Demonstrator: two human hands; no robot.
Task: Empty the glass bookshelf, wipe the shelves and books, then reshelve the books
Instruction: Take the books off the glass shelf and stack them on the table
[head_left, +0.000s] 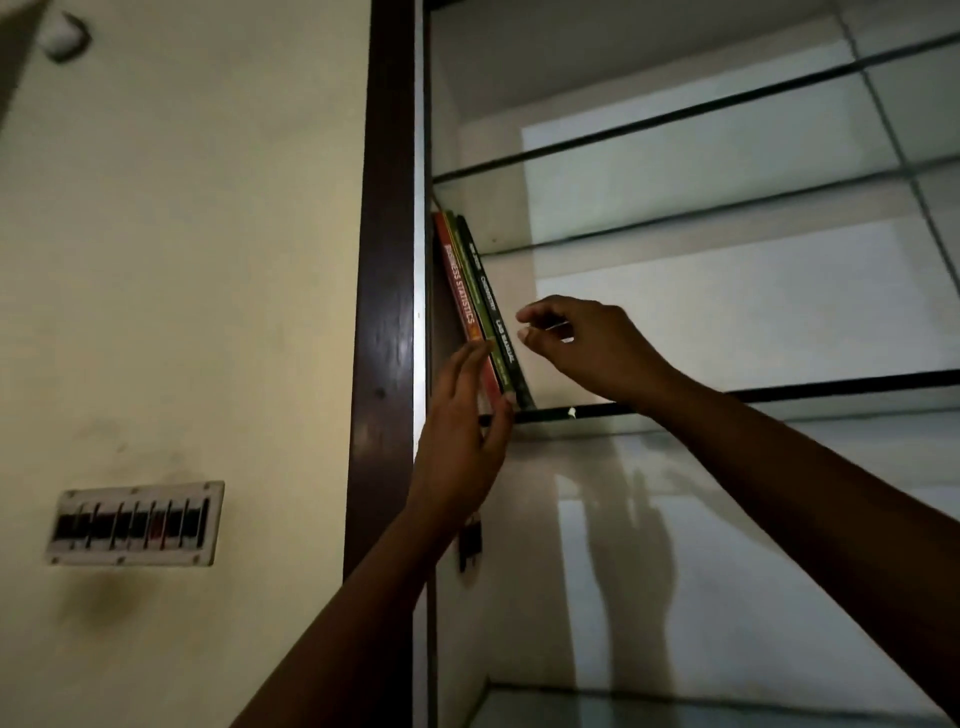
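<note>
**Three books in the left corner of the shelf, both your hands at them**

The red book (459, 291), green book (474, 291) and black book (493, 312) stand left of centre in the frame on the glass shelf (810, 385). They tilt with their tops against the cabinet's left wall. To their right the shelf runs bare to the frame's right edge, with its dark front edge just below your wrist.

Your left hand (460, 441) is flat, its straight fingers pressed on the lower spines of the red and green books. Your right hand (589, 348) is just right of the black book with fingers curled. You cannot tell whether it pinches anything.

Above, another glass shelf (675, 127) caps the space over the books. The dark wooden frame (384, 260) hems in your left hand. Beyond it, at lower left, a switch panel (135, 522) sits on the wall.
</note>
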